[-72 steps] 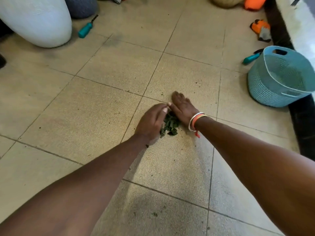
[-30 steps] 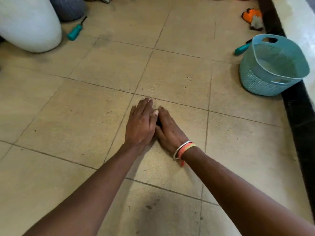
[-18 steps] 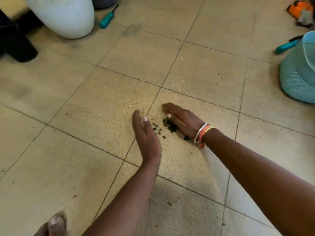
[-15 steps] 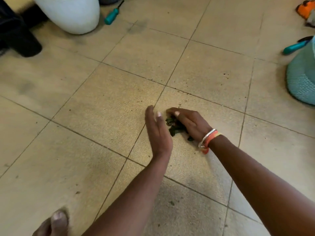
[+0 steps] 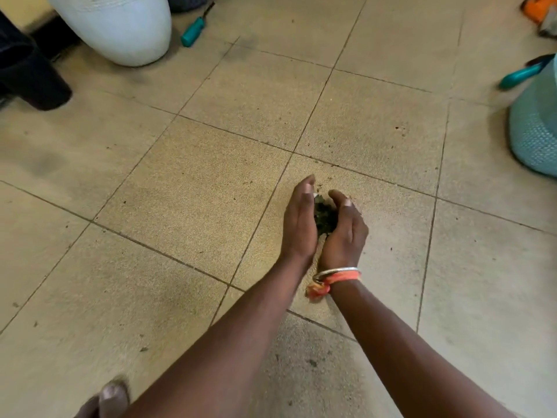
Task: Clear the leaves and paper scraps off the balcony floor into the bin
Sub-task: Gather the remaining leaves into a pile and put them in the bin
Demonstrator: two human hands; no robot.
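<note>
A small clump of dark green leaf scraps (image 5: 325, 217) sits squeezed between my two hands on the tan floor tiles. My left hand (image 5: 300, 221) stands on edge with straight fingers and presses the clump from the left. My right hand (image 5: 345, 233), with a bangle and an orange band at the wrist, cups round the clump from the right, thumb curved over it. Most of the clump is hidden by the palms. The teal woven bin (image 5: 536, 131) stands at the right edge, cut off by the frame and well away from both hands.
A large white pot (image 5: 120, 28) and a teal-handled screwdriver (image 5: 194, 31) are at the far left. Another teal-handled tool (image 5: 521, 73) lies beside the bin. A black object (image 5: 27, 73) is at the left edge. Fine crumbs dot the tiles; my toe (image 5: 113, 396) shows at the bottom.
My hands were apart with the leaf bits scattered between them; they have closed together and gathered the bits into one clump held between the palms.
</note>
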